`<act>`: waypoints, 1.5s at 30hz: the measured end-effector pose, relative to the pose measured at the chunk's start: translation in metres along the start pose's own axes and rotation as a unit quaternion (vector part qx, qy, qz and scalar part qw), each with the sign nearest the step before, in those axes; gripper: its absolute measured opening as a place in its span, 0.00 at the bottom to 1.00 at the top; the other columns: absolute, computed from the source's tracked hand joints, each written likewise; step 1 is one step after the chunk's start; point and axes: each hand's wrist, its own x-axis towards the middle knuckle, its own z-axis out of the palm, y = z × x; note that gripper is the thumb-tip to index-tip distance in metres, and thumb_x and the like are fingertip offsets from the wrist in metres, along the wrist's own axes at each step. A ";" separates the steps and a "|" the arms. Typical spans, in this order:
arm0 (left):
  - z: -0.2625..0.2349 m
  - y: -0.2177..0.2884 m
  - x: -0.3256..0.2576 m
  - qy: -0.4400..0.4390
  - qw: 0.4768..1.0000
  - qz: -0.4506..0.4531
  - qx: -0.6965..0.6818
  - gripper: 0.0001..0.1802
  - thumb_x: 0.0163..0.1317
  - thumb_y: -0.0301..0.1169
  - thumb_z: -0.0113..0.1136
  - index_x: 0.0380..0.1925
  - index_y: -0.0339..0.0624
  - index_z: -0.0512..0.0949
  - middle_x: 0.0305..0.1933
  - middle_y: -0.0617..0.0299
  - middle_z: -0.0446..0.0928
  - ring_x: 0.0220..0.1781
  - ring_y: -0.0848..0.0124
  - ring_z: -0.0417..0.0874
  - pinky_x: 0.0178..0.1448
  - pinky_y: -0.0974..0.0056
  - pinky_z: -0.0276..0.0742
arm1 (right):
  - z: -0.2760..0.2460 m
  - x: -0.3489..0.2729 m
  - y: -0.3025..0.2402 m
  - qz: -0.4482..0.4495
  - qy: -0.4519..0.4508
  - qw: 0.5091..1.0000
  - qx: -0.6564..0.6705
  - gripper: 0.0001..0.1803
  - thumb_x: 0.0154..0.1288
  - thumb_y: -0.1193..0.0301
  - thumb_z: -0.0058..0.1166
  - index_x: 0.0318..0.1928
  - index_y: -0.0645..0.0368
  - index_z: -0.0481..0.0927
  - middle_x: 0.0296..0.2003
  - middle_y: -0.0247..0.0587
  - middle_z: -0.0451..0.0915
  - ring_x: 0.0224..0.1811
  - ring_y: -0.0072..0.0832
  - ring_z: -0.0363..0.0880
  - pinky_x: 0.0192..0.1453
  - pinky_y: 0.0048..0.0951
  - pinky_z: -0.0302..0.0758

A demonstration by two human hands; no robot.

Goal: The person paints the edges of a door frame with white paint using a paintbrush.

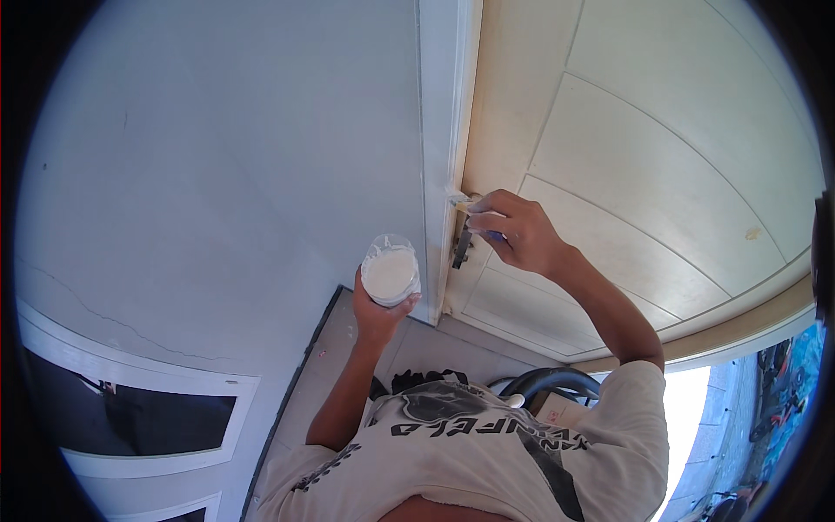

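My left hand [381, 315] is wrapped round a clear plastic cup [390, 271] with white paint in it, held upright in front of the wall. Pinched in the fingers of my right hand [522, 233] is a small paintbrush [459, 202]; a bit of blue shows below the fingers, perhaps its handle. Its bristle end is at the white door frame [446, 139], where I cannot tell if it touches. Just beneath that hand, a dark door handle [461, 247] sits on the cream panelled door [635, 174].
A pale grey wall [235, 157] with a long crack fills the left side, and a white-framed opening [165, 461] is low in it. Grey tiles [417, 346] cover the floor. Near my body are a black curved object [552, 379] and a cardboard box [561, 409]. Daylight comes in at lower right.
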 end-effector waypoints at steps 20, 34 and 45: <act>0.005 -0.002 -0.003 0.021 1.000 -0.002 -0.011 0.41 0.46 0.17 0.77 0.61 0.33 0.66 0.56 0.53 0.77 0.56 0.66 0.83 0.59 0.61 0.82 | 0.045 -0.054 0.010 0.038 0.056 0.995 0.075 0.14 0.57 0.84 0.65 0.43 0.57 0.82 0.41 0.42 0.83 0.41 0.40 0.84 0.41 0.37 0.83; 0.004 -0.009 -0.002 0.019 0.999 -0.019 -0.040 0.41 0.46 0.18 0.76 0.61 0.33 0.66 0.55 0.53 0.78 0.56 0.66 0.83 0.59 0.61 0.82 | -0.031 0.023 0.012 -0.097 0.280 0.954 -0.041 0.13 0.53 0.86 0.68 0.39 0.62 0.83 0.45 0.50 0.85 0.44 0.42 0.87 0.44 0.33 0.84; 0.003 -0.012 -0.005 0.025 1.000 0.008 0.016 0.41 0.46 0.19 0.78 0.61 0.33 0.67 0.55 0.53 0.78 0.56 0.67 0.83 0.60 0.62 0.81 | 0.038 -0.061 0.036 0.065 0.041 0.982 0.172 0.15 0.58 0.85 0.64 0.45 0.58 0.82 0.46 0.44 0.84 0.44 0.39 0.85 0.43 0.32 0.84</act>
